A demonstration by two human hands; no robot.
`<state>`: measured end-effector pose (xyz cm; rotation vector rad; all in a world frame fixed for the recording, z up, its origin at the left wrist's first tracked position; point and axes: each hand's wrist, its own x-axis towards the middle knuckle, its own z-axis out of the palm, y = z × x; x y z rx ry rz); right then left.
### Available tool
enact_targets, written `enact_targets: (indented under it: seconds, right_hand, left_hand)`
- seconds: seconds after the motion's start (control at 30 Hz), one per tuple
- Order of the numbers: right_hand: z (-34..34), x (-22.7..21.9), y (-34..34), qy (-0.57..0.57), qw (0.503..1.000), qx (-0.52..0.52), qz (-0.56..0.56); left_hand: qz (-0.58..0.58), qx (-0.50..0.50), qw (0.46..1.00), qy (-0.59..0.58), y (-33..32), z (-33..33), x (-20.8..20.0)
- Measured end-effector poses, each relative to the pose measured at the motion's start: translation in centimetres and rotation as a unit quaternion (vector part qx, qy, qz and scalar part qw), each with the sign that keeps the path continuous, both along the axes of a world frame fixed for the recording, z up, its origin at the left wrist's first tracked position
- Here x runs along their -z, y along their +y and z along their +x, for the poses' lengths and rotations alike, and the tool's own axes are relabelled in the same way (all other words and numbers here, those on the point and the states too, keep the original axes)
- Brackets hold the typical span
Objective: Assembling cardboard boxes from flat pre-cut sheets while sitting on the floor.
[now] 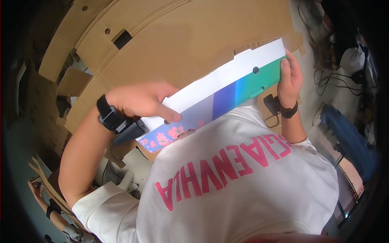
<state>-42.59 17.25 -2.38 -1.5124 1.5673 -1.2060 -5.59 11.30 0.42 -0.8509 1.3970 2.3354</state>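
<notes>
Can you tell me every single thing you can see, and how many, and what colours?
Printed carton: one; white, green, blue and purple with pink flowers; between both hands.
Brown cardboard: several pieces; brown; behind the carton and upper left.
Black cord: count unclear; black; right side.
White item: one, kind unclear; white; upper right.
Blue cloth: one; blue; right side.
Another forearm: one; black band; lower left.
Shirt: one; white, pink letters; on the person.
Wrist straps: two; black; on the person's wrists.
Left hand, right hand: one each; bare; gripping the carton's ends.
</notes>
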Motion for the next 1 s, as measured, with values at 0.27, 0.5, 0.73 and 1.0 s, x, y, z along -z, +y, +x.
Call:
enact_targets:
  seconds: [0.27, 0.5, 0.73, 1.0]
  right_hand:
    - [0.1, 0.6, -0.4, -0.002, 1.000, 0.007, 0.010]
    - [0.3, 0.4, -1.2, 0.012, 1.000, 0.024, 0.010]
    - [0.6, -0.4, -1.3, 0.025, 0.999, 0.020, 0.020]
    - [0.8, -0.1, -1.4, 0.029, 0.999, 0.033, 0.027]
  left_hand:
    - [-0.070, -0.115, 0.989, 0.055, 2.0, -1.2, -0.7]
    - [-0.184, -0.061, 0.981, -0.030, 2.1, -1.5, -1.7]
    - [0.016, -0.099, 0.994, 0.037, 2.7, -1.5, -0.4]
    - [-0.106, -0.106, 0.988, -0.038, 3.4, -1.9, -1.3]
